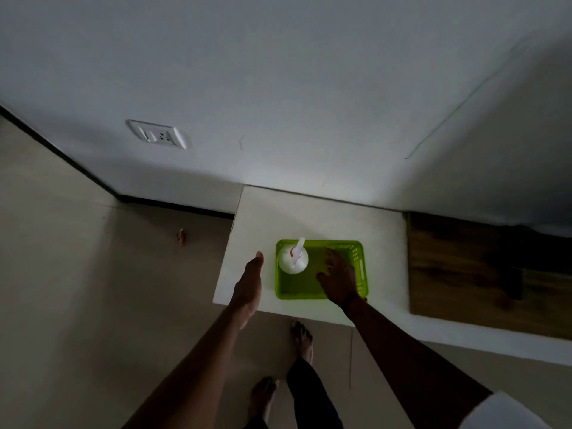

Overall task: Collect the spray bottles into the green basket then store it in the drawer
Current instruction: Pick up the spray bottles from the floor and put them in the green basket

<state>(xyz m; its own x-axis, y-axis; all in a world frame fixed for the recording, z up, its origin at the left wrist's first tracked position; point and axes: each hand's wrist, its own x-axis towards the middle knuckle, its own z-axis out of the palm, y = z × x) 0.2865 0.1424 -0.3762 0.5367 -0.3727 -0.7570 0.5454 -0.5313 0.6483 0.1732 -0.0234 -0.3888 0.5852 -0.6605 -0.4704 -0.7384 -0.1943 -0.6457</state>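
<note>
A green basket [322, 287] sits on a small pale table [309, 212] against the wall. One white spray bottle [292, 258] stands upright in the basket's left end. The right hand [337, 277] hangs over the basket's middle, fingers [325, 258] spread wide, holding nothing. The left hand [249, 284] is just beside the basket's left rim, fingers straight and together, empty. Bare feet [301, 337] stand on the floor below.
</note>
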